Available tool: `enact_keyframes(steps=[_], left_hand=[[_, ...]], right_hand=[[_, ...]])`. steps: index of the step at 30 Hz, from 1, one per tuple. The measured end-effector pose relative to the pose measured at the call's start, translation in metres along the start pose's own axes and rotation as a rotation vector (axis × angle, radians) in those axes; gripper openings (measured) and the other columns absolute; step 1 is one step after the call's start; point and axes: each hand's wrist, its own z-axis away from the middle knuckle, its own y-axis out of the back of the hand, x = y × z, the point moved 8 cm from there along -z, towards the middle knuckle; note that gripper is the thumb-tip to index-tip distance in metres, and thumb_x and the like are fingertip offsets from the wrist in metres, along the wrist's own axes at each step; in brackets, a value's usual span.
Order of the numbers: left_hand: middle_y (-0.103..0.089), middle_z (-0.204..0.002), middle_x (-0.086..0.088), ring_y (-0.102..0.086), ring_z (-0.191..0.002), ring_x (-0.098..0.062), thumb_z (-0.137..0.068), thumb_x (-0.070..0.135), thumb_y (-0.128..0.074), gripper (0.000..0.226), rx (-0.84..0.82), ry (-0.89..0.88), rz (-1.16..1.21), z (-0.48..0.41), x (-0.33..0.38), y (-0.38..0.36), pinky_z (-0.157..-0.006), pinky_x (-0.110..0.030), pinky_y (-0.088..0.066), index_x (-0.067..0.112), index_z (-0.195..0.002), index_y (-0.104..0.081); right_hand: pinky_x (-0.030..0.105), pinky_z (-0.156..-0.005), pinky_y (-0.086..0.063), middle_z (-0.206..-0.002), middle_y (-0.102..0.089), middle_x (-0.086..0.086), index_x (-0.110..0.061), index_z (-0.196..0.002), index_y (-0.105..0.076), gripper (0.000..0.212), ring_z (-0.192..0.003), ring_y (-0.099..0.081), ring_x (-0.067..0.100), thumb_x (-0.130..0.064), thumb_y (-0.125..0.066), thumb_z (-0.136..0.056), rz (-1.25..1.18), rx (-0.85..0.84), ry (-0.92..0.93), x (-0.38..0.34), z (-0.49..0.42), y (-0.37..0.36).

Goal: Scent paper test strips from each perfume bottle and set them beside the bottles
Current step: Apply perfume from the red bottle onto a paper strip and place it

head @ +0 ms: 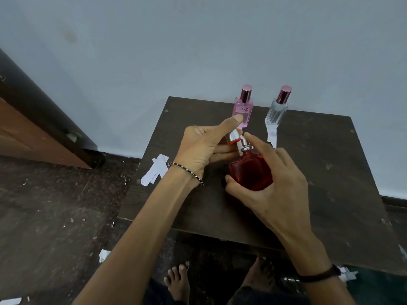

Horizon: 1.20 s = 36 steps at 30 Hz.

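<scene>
My right hand grips a square red perfume bottle above the dark wooden table, with the index finger resting on its silver spray nozzle. My left hand holds the bottle's silver cap with a red inside, right beside the nozzle; a bit of white paper shows below it. A pink bottle and a clear bottle, both with rose caps, stand at the table's back edge. A white paper strip lies in front of the clear bottle.
Several white paper strips lie at the table's left edge. Paper scraps are scattered over the dark speckled floor. A brown wooden door stands at the left, the pale wall is behind the table, and my bare feet show below.
</scene>
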Motion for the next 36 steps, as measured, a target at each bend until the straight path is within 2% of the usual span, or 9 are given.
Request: enact_keyframes(steps=[5,11,15,20,25,27,30,34,36], left_hand=[[-0.080,-0.085,-0.013,-0.079,-0.077,-0.025,-0.078,0.037,-0.083,0.026,-0.019,0.038,0.003,-0.0027,-0.0040,0.0009,-0.061,-0.029,-0.062,0.013,-0.070,-0.082],[-0.080,-0.087,-0.012,-0.079,-0.078,-0.025,-0.076,0.038,-0.084,0.030,-0.008,0.039,-0.019,-0.0046,-0.0055,0.0036,-0.062,-0.030,-0.062,0.008,-0.075,-0.080],[-0.080,-0.087,-0.014,-0.079,-0.078,-0.025,-0.078,0.037,-0.083,0.032,0.004,0.045,-0.020,-0.0049,-0.0059,0.0048,-0.061,-0.029,-0.062,0.006,-0.083,-0.080],[-0.080,-0.088,-0.015,-0.079,-0.078,-0.026,-0.077,0.037,-0.083,0.048,0.010,0.045,-0.010,-0.0042,-0.0058,0.0055,-0.062,-0.030,-0.062,-0.005,-0.098,-0.075],[-0.080,-0.087,-0.014,-0.079,-0.077,-0.025,-0.079,0.035,-0.083,0.040,0.006,0.048,-0.003,-0.0050,-0.0072,0.0044,-0.059,-0.029,-0.062,-0.001,-0.094,-0.076],[-0.080,-0.087,-0.014,-0.079,-0.077,-0.025,-0.079,0.034,-0.082,0.037,-0.001,0.053,-0.006,-0.0055,-0.0081,0.0041,-0.059,-0.029,-0.062,0.001,-0.093,-0.076],[-0.080,-0.088,-0.013,-0.079,-0.077,-0.024,-0.079,0.034,-0.082,0.030,-0.012,0.052,-0.003,-0.0062,-0.0081,0.0039,-0.060,-0.028,-0.062,0.005,-0.085,-0.078],[-0.080,-0.088,-0.014,-0.079,-0.079,-0.025,-0.079,0.035,-0.083,0.028,-0.019,0.042,-0.001,-0.0070,-0.0083,0.0032,-0.062,-0.029,-0.062,0.007,-0.081,-0.080],[-0.080,-0.089,-0.015,-0.079,-0.080,-0.026,-0.078,0.035,-0.084,0.025,-0.018,0.033,0.002,-0.0079,-0.0083,0.0034,-0.064,-0.031,-0.063,0.011,-0.072,-0.081]], right_hand=[[0.005,-0.079,-0.034,-0.108,-0.051,-0.012,-0.036,-0.145,-0.051,0.083,-0.094,-0.041,-0.007,-0.057,-0.079,-0.070,0.038,0.028,-0.014,-0.0004,0.0020,0.0001],[0.010,-0.078,-0.038,-0.109,-0.049,-0.012,-0.035,-0.144,-0.052,0.083,-0.095,-0.047,0.001,-0.058,-0.079,-0.069,0.054,0.017,-0.051,0.0010,0.0010,0.0005],[0.029,-0.084,-0.050,-0.110,-0.049,-0.012,-0.035,-0.143,-0.053,0.082,-0.096,-0.048,0.003,-0.059,-0.079,-0.068,0.052,0.012,-0.070,0.0005,0.0012,0.0004],[0.029,-0.080,-0.052,-0.112,-0.058,-0.005,-0.034,-0.141,-0.055,0.081,-0.094,-0.050,0.004,-0.059,-0.078,-0.067,0.067,0.003,-0.083,0.0003,-0.0005,-0.0005],[0.045,-0.085,-0.059,-0.113,-0.058,-0.005,-0.036,-0.140,-0.054,0.080,-0.095,-0.051,0.005,-0.059,-0.079,-0.068,0.063,0.016,-0.101,0.0008,-0.0001,0.0003],[0.040,-0.084,-0.058,-0.112,-0.057,-0.007,-0.037,-0.141,-0.053,0.080,-0.095,-0.051,0.005,-0.058,-0.079,-0.068,0.066,0.022,-0.108,0.0014,-0.0001,0.0010],[0.016,-0.077,-0.046,-0.110,-0.054,-0.009,-0.038,-0.143,-0.051,0.082,-0.094,-0.048,0.000,-0.060,-0.077,-0.068,0.067,0.005,-0.093,0.0011,-0.0003,0.0012],[0.023,-0.081,-0.048,-0.115,-0.057,-0.007,-0.041,-0.148,-0.045,0.086,-0.097,-0.051,0.002,-0.059,-0.078,-0.071,0.068,-0.042,-0.050,-0.0007,0.0001,-0.0024],[0.017,-0.085,-0.044,-0.125,-0.056,-0.012,-0.040,-0.152,-0.037,0.096,-0.103,-0.051,-0.001,-0.057,-0.081,-0.069,0.017,-0.025,-0.053,0.0021,0.0004,-0.0003]])
